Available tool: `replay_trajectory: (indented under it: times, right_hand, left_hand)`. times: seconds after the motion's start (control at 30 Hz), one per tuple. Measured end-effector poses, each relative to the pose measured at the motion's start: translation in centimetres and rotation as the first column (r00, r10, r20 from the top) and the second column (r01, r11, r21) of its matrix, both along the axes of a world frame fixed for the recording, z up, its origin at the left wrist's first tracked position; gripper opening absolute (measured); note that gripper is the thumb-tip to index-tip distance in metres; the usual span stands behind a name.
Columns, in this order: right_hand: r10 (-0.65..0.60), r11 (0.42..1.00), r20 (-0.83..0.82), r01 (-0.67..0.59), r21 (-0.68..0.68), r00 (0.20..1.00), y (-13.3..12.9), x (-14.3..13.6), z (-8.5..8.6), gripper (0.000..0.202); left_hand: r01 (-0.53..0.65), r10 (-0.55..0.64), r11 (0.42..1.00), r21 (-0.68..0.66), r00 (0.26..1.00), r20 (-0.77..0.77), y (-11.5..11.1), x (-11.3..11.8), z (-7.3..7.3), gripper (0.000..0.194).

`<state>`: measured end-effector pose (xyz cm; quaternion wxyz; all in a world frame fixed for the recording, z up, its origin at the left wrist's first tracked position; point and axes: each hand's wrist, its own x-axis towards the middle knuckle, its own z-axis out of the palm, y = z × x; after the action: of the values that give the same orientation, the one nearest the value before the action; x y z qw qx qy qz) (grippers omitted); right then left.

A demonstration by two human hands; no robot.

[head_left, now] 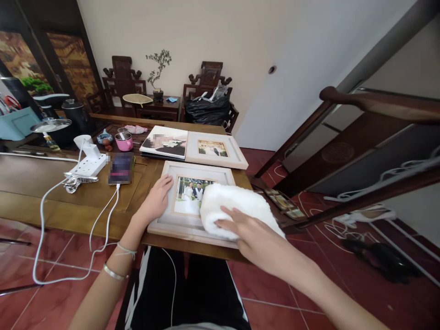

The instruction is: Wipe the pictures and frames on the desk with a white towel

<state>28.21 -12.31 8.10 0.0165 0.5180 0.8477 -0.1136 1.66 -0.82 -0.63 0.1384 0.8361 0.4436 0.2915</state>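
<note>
A light wooden picture frame (pixel 199 172) with a wedding photo (pixel 190 192) lies flat near the table's front edge. My left hand (pixel 158 196) holds the frame by its left side, fingers closed over the rim. Over the frame's right half lies a thick, fluffy white cloth (pixel 240 201), covering part of the photo and hanging past the right rim. My right hand (pixel 245 229) presses on this cloth and grips it, its index finger stretched along the top. The fingertips sink partly into the pile. Behind, a second picture frame (pixel 235 149) lies beside a photo album (pixel 165 142).
On the wooden table (pixel 144 229) to the left are a phone (pixel 121 168) on a white cable, a power strip (pixel 91 165) and a pink cup (pixel 123 141). A dark wooden chair (pixel 378 107) stands at right. Cables (pixel 330 224) lie on the red tiled floor.
</note>
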Motion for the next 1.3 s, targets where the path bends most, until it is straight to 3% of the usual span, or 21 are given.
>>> replay_trajectory:
  times: [0.1, 0.2, 0.3, 0.4, 0.63, 0.73, 0.8, 0.9, 1.1, 1.2, 1.3]
  right_hand:
    - [-0.031, 0.984, -0.001, 0.031, 0.176, 1.000, 3.8, 0.0, -2.0, 0.067]
    - [-0.068, 0.926, 0.010, 0.059, 0.374, 0.998, 7.7, 0.1, -3.6, 0.065]
    - [-0.064, 0.912, 0.066, 0.032, 0.409, 0.996, 9.7, -0.3, -4.3, 0.063]
    - [0.016, 0.946, 0.127, -0.056, 0.318, 0.992, 8.5, -0.9, -3.7, 0.061]
    - [0.201, 0.971, 0.084, -0.209, 0.112, 0.976, -0.9, -1.6, 0.1, 0.065]
    - [0.221, 0.972, 0.017, -0.221, 0.073, 0.975, -2.6, -1.8, 0.6, 0.070]
    - [0.187, 0.980, -0.019, -0.186, 0.065, 0.982, -1.9, -1.9, 0.0, 0.072]
    - [0.090, 0.991, -0.043, -0.085, 0.100, 0.995, 1.5, -1.5, -1.6, 0.073]
    - [-0.050, 0.940, -0.045, 0.062, 0.336, 0.998, 9.4, -0.1, -3.8, 0.072]
    - [-0.014, 0.939, 0.003, 0.012, 0.344, 1.000, 10.3, -0.7, -3.9, 0.068]
    - [0.045, 0.967, 0.044, -0.055, 0.247, 0.998, 8.6, -1.9, -3.2, 0.067]
  left_hand:
    - [0.007, -0.007, 1.000, 0.006, 1.000, 0.007, 0.0, -0.1, -0.1, 0.055]
    - [0.004, -0.005, 1.000, 0.019, 1.000, 0.014, -0.1, -0.2, -0.2, 0.055]
    - [-0.003, 0.003, 1.000, 0.021, 1.000, 0.017, -0.1, -0.1, -0.2, 0.055]
    - [-0.011, 0.011, 1.000, 0.018, 1.000, 0.013, -0.2, 0.0, -0.1, 0.053]
    - [-0.018, 0.018, 1.000, 0.009, 1.000, 0.026, -0.2, 0.1, 0.0, 0.055]
    - [-0.023, 0.022, 1.000, 0.009, 0.999, 0.023, -0.2, 0.1, -0.1, 0.053]
    - [-0.018, 0.017, 1.000, 0.011, 0.999, 0.030, -0.1, 0.0, -0.1, 0.052]
    - [-0.005, 0.004, 1.000, 0.019, 0.999, 0.034, -0.1, 0.0, -0.2, 0.051]
    - [0.007, -0.007, 1.000, 0.023, 1.000, 0.019, 0.0, -0.2, -0.1, 0.053]
    - [0.002, -0.003, 1.000, 0.020, 1.000, 0.016, -0.1, -0.1, -0.1, 0.053]
    - [-0.008, 0.007, 1.000, 0.014, 1.000, 0.020, -0.1, -0.1, -0.1, 0.052]
